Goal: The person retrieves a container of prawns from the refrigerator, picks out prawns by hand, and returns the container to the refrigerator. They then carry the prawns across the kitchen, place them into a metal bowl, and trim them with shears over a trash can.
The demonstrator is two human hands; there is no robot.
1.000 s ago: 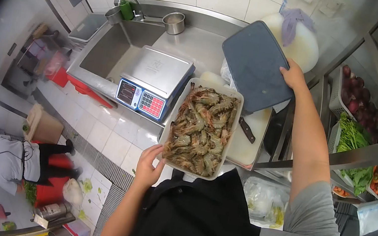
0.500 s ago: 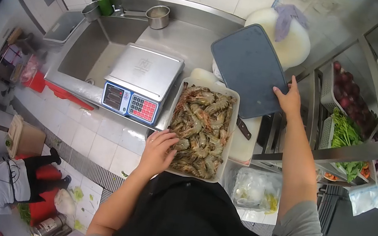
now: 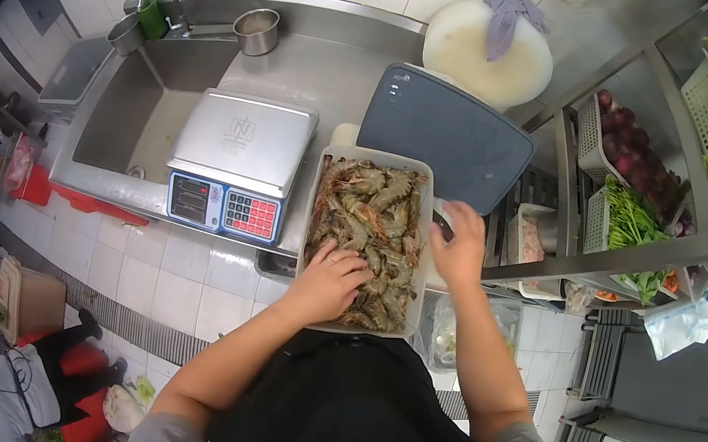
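A white plastic tub [image 3: 415, 308] piled with raw prawns [image 3: 381, 254] stands right in front of my body. My left hand [image 3: 329, 285] lies over the prawns at the tub's near left, its fingers stretched out and touching them. Just off the tub's right wall is my right hand [image 3: 461, 247], thumb and fingers apart. Beside its thumb shows the dark handle of a knife [image 3: 442, 226], partly covered by the hand. A dark grey lid [image 3: 450, 134] rests behind the tub, toward the right.
Left of the tub stands a digital scale [image 3: 244, 145], next to a steel sink [image 3: 142, 108]. A steel pot [image 3: 257, 32] sits at the back. Shelves on the right hold baskets of red onions [image 3: 628, 146] and greens [image 3: 624, 221]. Another person [image 3: 12, 388] is at lower left.
My right hand has let go of the grey lid, which now lies turned behind the tub, and has come to the tub's right side. My left hand has moved further onto the prawns.
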